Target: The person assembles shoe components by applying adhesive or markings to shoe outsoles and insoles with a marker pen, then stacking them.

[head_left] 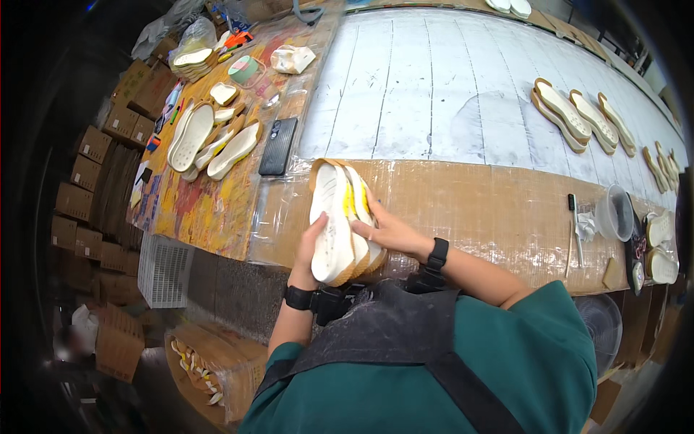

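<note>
A few white shoe soles with tan edges [332, 239] are bunched together upright in front of my body, at the near edge of the cardboard-covered table. Yellow patches show between them. My left hand [311, 242] grips the left side, its thumb on the white face of the nearest sole. From the right, my right hand [394, 233] holds the other soles of the bunch, thumb on top and fingers along the outer side. Beneath the soles, some of the fingers are hidden.
Several loose soles [194, 137] lie on the paint-stained board at left, near a black phone [277, 147] and a green tape roll [243, 69]. More soles [560, 116] rest on the white conveyor surface. At right stand a clear plastic cup [614, 213] and a brush [575, 224].
</note>
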Action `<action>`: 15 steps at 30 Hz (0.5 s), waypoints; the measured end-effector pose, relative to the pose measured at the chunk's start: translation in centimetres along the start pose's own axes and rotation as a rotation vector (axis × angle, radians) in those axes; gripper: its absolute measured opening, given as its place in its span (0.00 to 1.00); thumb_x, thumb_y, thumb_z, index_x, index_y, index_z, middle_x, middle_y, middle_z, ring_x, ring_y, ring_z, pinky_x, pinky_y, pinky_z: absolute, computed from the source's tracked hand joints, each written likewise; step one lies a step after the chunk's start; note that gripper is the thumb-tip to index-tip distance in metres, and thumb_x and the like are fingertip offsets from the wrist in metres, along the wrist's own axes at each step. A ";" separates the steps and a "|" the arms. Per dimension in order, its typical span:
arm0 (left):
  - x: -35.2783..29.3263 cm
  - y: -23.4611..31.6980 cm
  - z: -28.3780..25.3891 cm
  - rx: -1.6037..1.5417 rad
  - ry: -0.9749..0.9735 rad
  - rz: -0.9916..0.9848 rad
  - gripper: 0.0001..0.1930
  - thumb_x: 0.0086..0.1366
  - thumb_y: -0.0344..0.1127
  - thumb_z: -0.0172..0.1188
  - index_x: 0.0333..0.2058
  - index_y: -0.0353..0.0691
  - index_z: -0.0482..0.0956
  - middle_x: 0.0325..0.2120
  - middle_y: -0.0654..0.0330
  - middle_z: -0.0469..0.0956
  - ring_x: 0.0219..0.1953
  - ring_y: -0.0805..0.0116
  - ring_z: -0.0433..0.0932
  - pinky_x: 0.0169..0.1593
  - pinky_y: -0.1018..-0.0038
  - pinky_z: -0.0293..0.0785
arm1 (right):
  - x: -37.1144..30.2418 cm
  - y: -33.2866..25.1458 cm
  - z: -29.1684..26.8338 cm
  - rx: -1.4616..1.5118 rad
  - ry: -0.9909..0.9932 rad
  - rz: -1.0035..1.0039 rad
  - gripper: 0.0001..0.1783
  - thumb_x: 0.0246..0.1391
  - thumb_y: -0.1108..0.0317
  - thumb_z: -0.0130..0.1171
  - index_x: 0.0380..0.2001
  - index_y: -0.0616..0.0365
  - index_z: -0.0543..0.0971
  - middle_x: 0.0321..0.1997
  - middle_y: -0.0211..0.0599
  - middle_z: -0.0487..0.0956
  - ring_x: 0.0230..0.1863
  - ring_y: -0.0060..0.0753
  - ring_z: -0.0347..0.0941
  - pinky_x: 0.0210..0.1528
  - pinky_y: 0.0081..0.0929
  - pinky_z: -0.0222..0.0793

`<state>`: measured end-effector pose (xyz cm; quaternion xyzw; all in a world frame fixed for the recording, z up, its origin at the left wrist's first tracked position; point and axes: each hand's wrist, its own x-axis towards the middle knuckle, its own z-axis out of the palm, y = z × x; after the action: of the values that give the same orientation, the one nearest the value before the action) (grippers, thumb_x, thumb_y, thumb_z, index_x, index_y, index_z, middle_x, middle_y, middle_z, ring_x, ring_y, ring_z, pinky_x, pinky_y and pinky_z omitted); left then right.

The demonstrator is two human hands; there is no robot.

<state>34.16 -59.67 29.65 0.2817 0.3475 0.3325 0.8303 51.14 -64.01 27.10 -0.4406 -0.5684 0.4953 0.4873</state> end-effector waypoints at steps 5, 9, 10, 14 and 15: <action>-2.5 -0.4 -1.4 0.387 0.118 0.400 0.23 0.63 0.42 0.39 0.51 0.30 0.59 0.47 0.46 0.66 0.49 0.55 0.67 0.54 0.64 0.62 | 0.9 -4.6 -0.8 0.394 0.049 0.251 0.37 0.54 0.53 0.48 0.59 0.62 0.48 0.57 0.45 0.59 0.55 0.30 0.56 0.53 0.26 0.55; -3.3 -1.4 -1.2 0.199 0.035 0.382 0.23 0.62 0.42 0.39 0.51 0.29 0.60 0.47 0.46 0.66 0.48 0.55 0.67 0.53 0.65 0.62 | 1.2 -5.5 -0.9 0.545 0.014 0.157 0.27 0.57 0.57 0.43 0.56 0.58 0.57 0.53 0.32 0.65 0.52 0.23 0.59 0.51 0.22 0.56; -3.5 -1.5 -1.1 0.136 0.005 0.383 0.24 0.62 0.42 0.40 0.51 0.29 0.60 0.47 0.46 0.66 0.48 0.56 0.68 0.53 0.65 0.63 | 1.3 -5.8 -0.7 0.527 0.021 0.146 0.24 0.58 0.58 0.42 0.56 0.57 0.59 0.54 0.30 0.64 0.51 0.20 0.59 0.52 0.23 0.55; -3.8 -1.9 -0.9 -0.110 -0.132 0.381 0.24 0.61 0.42 0.40 0.50 0.29 0.60 0.47 0.46 0.66 0.48 0.56 0.68 0.53 0.66 0.63 | 0.1 -6.7 -0.4 0.458 0.058 0.091 0.28 0.57 0.59 0.43 0.56 0.64 0.55 0.57 0.40 0.60 0.57 0.27 0.56 0.58 0.25 0.50; -3.9 -1.9 -0.8 -0.169 -0.168 0.381 0.24 0.61 0.42 0.40 0.50 0.29 0.60 0.47 0.46 0.66 0.48 0.57 0.68 0.53 0.66 0.63 | -0.3 -6.9 -0.2 0.450 0.056 0.089 0.28 0.57 0.59 0.43 0.56 0.64 0.55 0.57 0.40 0.60 0.57 0.27 0.56 0.58 0.25 0.50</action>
<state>32.16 -63.55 29.40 0.2985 0.1885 0.4865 0.7991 51.30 -65.08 33.91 -0.3592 -0.4098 0.6182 0.5664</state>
